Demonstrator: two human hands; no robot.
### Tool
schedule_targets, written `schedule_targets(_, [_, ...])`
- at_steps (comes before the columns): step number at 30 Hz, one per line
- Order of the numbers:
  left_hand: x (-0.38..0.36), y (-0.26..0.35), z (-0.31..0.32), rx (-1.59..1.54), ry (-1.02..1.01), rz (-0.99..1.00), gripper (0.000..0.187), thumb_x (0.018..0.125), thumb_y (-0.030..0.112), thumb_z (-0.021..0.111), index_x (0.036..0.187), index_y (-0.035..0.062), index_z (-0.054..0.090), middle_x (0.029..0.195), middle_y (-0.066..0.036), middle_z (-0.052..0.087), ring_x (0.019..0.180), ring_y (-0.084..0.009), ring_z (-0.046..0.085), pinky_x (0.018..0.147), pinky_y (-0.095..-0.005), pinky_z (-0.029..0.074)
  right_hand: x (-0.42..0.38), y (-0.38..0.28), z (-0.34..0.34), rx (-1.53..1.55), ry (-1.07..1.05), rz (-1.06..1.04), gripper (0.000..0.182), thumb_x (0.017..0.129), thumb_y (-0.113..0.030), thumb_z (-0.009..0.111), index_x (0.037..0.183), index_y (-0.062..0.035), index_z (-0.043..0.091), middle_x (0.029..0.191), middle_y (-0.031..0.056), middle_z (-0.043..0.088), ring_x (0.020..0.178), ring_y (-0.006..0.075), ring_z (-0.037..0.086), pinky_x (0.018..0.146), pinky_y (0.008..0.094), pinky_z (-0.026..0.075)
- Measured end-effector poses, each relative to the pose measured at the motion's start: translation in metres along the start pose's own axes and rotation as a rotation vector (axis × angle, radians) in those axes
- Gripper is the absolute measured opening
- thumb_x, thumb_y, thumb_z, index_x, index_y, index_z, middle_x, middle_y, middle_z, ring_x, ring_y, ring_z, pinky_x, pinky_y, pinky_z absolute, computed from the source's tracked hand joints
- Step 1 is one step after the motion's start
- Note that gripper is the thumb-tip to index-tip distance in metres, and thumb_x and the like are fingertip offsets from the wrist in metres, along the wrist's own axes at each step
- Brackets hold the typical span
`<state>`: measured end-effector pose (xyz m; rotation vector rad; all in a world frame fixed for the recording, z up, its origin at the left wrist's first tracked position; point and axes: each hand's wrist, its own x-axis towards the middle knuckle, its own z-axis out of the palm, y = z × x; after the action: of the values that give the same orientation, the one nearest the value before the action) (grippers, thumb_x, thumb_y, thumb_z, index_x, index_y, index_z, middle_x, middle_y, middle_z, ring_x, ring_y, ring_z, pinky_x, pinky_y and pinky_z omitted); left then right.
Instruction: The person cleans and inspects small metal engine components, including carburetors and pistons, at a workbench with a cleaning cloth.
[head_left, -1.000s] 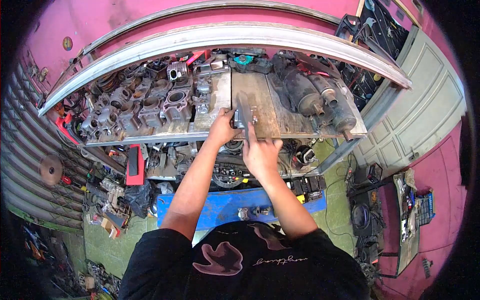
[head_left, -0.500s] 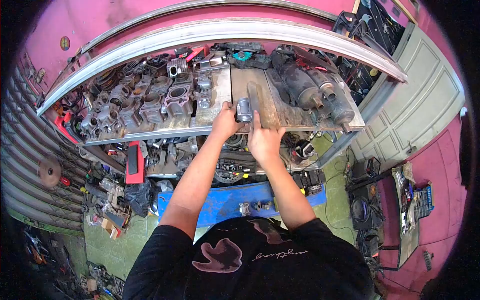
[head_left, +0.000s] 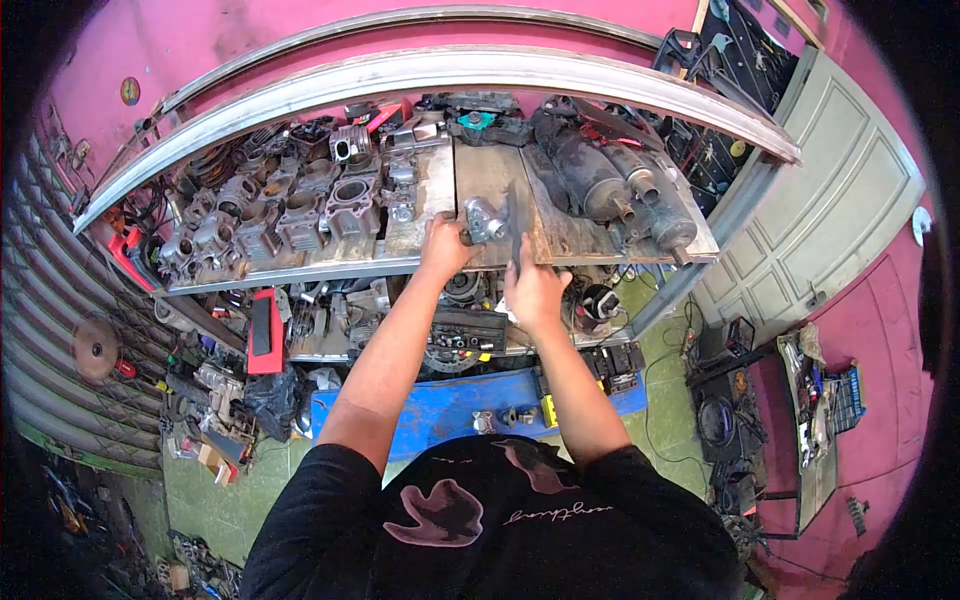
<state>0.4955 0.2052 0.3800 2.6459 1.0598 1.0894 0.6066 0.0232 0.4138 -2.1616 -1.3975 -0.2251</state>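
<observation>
Cursive lettering (head_left: 558, 512) on the black T-shirt (head_left: 500, 565) appears to read "everything"; no other lettering is legible.

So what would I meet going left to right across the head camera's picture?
Slatted metal shutter → used metal engine parts on the shelf → left hand → small shiny metal part → right hand → dark mufflers → pale panelled door.

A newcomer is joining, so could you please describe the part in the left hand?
Find the wooden shelf under the pale beam. At its front edge, the left hand holds a silvery part. Unlike the cylinders farther left, it is held, beside a dark flat bar.
</observation>
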Motion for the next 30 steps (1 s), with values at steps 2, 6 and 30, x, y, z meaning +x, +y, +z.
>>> schedule_targets(2, [0.005,0.004,-0.003,-0.220,-0.115,-0.172,0.084,0.060,0.038,0.093,0.128,-0.0025,0.065,0.106,-0.025,0.070,0.110,-0.0408,0.062,0.096,-0.0450,0.051,0.009,0.015,0.006,0.068,-0.052,0.070,0.060,0.097,-0.032,0.055,0.152,-0.0115,0.043,0.087,0.0218,0.073,0.086,0.0397,0.069,0.087,0.0527,0.037])
schedule_targets(6, [-0.001,0.026,-0.004,-0.207,-0.097,-0.242,0.086,0.060,0.042,0.093,0.129,-0.0015,0.065,0.100,-0.023,0.071,0.107,-0.0417,0.061,0.095,-0.0473,0.050,-0.003,0.056,0.041,0.214,0.144,-0.063,0.063,0.100,-0.037,0.052,0.157,-0.0166,0.036,0.113,0.0220,0.072,0.114,0.0406,0.065,0.101,0.0531,0.034])
schedule_targets(30, [-0.005,0.007,-0.029,-0.139,-0.059,-0.310,0.106,0.060,0.042,0.093,0.145,0.0071,0.040,0.132,-0.016,0.058,0.127,-0.0372,0.045,0.103,-0.0587,0.033,-0.030,0.030,-0.046,0.373,-0.180,0.009,0.054,0.098,-0.031,0.059,0.150,-0.0225,0.050,0.098,0.0182,0.072,0.094,0.0323,0.067,0.097,0.0458,0.034])
